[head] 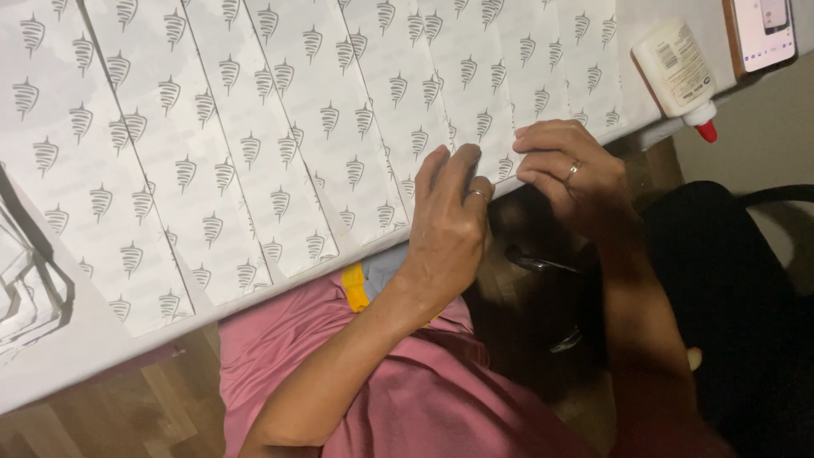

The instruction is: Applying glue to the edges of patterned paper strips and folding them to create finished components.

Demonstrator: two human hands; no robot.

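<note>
Several white paper sheets (254,127) printed with a repeating grey pattern lie overlapping in a row on a white table (59,356). My left hand (449,220) lies flat, fingers pressing on the near edge of one sheet. My right hand (568,170), just to its right, pinches the same paper edge (509,165) between thumb and fingers. Both hands wear a ring and sit at the table's front edge.
A white glue bottle (674,68) with a red tip lies at the table's right end. Beside it, at the top right, rests a phone (763,34). A clear plastic thing (25,280) shows at the left edge. Wooden floor (136,416) and a dark chair (738,280) lie below.
</note>
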